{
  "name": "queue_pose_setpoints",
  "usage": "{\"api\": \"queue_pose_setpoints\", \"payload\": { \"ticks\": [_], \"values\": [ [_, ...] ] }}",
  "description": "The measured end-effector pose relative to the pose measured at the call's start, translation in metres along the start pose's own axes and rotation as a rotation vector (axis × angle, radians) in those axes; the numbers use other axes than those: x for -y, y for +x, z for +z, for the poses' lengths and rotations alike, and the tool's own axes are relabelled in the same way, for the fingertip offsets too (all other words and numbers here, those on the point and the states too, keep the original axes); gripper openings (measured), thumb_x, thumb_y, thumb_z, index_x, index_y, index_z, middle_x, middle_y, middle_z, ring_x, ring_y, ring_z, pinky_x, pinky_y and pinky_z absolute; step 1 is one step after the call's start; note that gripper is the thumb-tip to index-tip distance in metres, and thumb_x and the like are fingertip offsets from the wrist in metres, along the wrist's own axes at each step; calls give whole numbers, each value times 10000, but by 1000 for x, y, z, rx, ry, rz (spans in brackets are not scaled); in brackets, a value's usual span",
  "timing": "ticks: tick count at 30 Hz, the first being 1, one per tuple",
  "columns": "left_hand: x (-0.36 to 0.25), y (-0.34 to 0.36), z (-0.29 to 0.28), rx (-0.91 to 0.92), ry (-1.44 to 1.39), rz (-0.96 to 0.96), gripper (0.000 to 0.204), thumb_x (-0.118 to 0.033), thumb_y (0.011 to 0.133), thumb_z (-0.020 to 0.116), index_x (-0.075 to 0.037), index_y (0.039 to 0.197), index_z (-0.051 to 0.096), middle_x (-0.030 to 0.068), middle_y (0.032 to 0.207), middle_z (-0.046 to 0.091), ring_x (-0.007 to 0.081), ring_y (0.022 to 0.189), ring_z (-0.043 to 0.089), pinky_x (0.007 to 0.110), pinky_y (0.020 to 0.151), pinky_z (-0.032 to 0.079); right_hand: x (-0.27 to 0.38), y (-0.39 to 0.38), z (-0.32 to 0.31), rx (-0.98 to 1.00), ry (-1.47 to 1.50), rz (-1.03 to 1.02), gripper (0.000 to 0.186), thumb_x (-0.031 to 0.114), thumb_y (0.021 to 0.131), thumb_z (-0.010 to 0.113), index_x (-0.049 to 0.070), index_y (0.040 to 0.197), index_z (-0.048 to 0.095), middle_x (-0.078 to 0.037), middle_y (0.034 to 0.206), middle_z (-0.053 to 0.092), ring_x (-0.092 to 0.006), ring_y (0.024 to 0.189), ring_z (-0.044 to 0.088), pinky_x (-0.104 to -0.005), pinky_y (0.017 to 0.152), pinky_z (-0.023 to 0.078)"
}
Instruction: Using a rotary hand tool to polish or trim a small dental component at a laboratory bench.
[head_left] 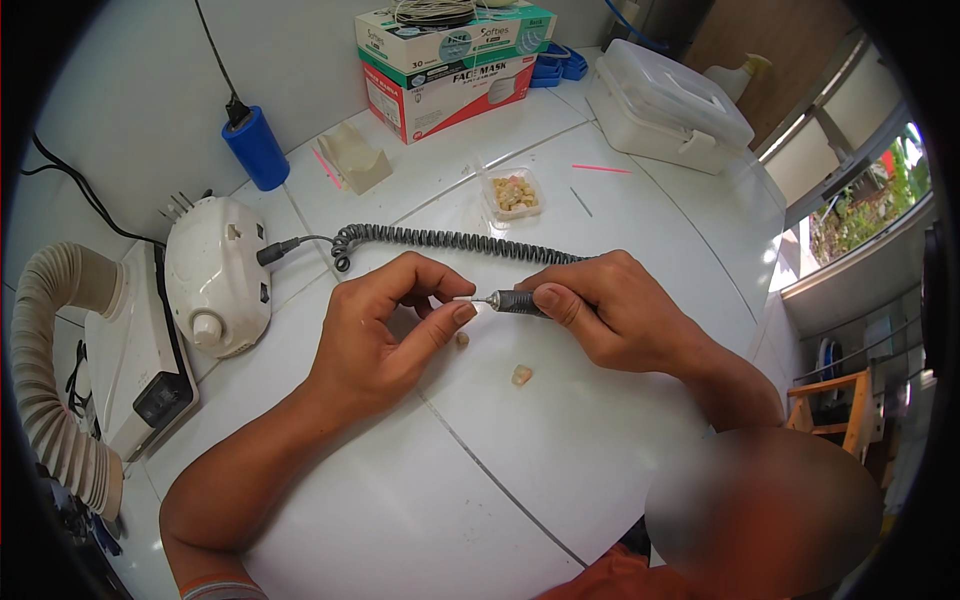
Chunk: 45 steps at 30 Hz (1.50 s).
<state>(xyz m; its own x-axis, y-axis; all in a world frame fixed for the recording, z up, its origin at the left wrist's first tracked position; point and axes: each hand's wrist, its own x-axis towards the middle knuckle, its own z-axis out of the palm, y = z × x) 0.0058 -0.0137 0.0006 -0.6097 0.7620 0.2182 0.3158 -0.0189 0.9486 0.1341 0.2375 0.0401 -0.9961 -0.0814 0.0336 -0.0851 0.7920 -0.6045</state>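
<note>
My right hand [615, 310] grips a dark rotary handpiece [518, 303] like a pen, its thin metal tip aimed left. Thumb and forefinger of my left hand [385, 325] come together at that tip in a pinch; a small whitish bit shows between them, but I cannot make out what it is. Under the left thumb a small brownish lump [462, 340] lies on the white tiled table [480, 450]. Nearer to me is a pale yellowish, stone-like lump [522, 376]. A coiled black cord [450, 240] runs from the handpiece toward a white control box [217, 275] at the left.
A clear tub [514, 194] of yellowish pieces stands beyond my hands. Behind it are stacked cardboard boxes [450, 95], a beige block [353, 160] and a blue cylinder [255, 148]. A white lidded case [670, 105] is far right; a ribbed hose [60, 370] curves at the left.
</note>
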Motion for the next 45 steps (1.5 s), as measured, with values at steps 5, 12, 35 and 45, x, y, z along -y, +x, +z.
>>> {"api": "queue_pose_setpoints", "payload": {
  "ticks": [5, 12, 35, 45],
  "values": [
    [-9, -2, -13, 152, 387, 91, 398, -190, 874, 888, -20, 1176, 692, 144, 1248, 656, 260, 1184, 650, 386, 1017, 522, -7, 5, -7, -45, 13, 64, 424, 332, 1162, 582, 22, 955, 784, -178, 651, 650, -360, 572, 608, -478, 593, 445],
    [-9, -6, -8, 174, 519, 123, 267, -105, 871, 853, -18, 1096, 738, 141, 1284, 620, 317, 1222, 628, 406, 1042, 506, -11, 7, -9, -37, -5, 21, 340, 252, 1149, 592, -14, 1069, 786, -151, 659, 624, -274, 561, 566, -390, 602, 453],
    [-7, -5, -11, 124, 43, -43, 162, 29, 1059, 683, 35, 1212, 735, 85, 1045, 782, 126, 1014, 729, 298, 922, 571, -14, 7, -5, -57, 1, -17, 342, 332, 1134, 632, 51, 1036, 799, -167, 707, 687, -354, 624, 642, -459, 615, 470],
    [-7, -3, -14, 131, -34, -127, 122, 17, 1069, 712, 36, 1189, 700, 94, 1084, 771, 167, 1081, 756, 333, 1010, 586, -12, 7, -10, 4, -19, 4, 338, 272, 1131, 622, -17, 1128, 799, -168, 771, 726, -309, 653, 689, -391, 660, 521]
  ]
}}
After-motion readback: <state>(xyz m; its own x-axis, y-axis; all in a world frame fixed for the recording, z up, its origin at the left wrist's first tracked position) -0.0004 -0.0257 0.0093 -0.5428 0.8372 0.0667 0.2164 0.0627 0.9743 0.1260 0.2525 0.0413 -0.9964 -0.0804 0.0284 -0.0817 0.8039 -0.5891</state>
